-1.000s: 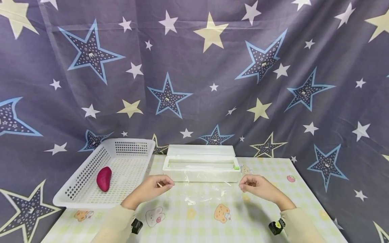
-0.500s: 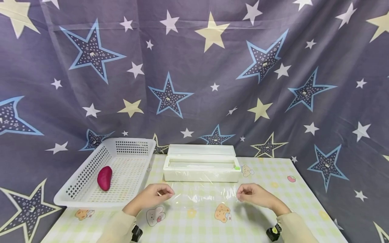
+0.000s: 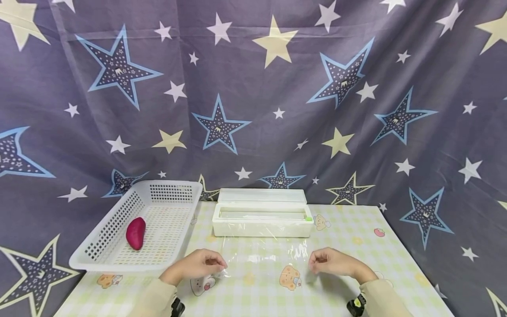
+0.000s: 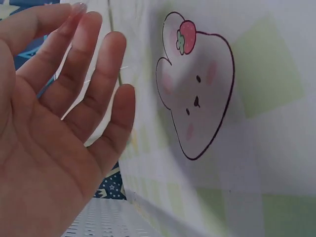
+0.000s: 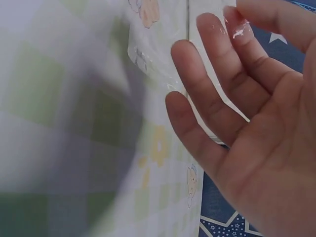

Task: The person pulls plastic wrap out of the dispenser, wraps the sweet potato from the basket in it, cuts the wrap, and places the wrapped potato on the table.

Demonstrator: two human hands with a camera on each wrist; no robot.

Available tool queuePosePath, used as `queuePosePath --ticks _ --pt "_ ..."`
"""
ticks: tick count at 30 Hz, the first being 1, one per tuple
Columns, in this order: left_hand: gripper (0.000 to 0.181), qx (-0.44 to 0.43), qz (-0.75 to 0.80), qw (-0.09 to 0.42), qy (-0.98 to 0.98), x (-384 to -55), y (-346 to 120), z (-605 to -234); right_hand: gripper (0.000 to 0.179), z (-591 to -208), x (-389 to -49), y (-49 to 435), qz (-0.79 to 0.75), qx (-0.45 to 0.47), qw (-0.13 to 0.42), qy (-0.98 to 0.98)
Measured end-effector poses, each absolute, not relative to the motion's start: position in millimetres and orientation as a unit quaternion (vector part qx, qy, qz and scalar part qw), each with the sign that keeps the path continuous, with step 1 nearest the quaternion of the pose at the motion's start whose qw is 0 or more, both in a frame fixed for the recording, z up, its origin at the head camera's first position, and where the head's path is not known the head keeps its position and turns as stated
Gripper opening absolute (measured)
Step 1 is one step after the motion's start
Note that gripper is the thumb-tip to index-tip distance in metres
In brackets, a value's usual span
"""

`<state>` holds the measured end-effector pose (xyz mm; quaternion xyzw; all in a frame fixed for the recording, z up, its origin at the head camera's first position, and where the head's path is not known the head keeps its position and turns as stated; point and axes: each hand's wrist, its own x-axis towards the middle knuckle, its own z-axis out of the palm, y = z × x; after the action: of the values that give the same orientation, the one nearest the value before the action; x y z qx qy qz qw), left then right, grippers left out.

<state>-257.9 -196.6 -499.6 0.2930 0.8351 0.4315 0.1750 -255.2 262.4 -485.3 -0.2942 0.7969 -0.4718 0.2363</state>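
Observation:
A clear sheet of cling film stretches low over the tablecloth, running from the front of a long white wrap dispenser box toward me. My left hand pinches its near left corner between thumb and index finger. Its near right corner is pinched the same way by my right hand. In the left wrist view the other fingers of the left hand are spread loosely. The right wrist view has a shiny bit of film at the fingertips of the right hand. The dispenser's lid stands raised at the back.
On the left, a white plastic basket holds a dark pink, sweet-potato-shaped item. A green-checked tablecloth with cartoon prints covers the table. A dark starry curtain hangs right behind.
Both hands have moved toward me, drawing more film out of the dispenser box. The box, the basket and the pink item have stayed where they were.

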Motion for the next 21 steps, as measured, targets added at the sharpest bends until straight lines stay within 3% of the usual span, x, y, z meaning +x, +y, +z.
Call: queuePosePath --ticks 6,12,21 --pt "0.024 0.287 0.436 0.220 0.824 -254.4 -196.7 -498.5 0.029 -488.7 -254.7 261.7 -0.464 -0.283 0.265 0.797" --pt "0.031 0.259 0.444 0.258 0.818 -250.1 -196.3 -495.8 0.045 -491.1 -252.2 260.2 -0.436 -0.247 0.227 0.835" --pt "0.018 0.257 0.437 0.287 0.813 -249.2 -194.5 -497.7 0.017 -500.4 -250.4 258.7 -0.439 -0.274 0.217 0.828"
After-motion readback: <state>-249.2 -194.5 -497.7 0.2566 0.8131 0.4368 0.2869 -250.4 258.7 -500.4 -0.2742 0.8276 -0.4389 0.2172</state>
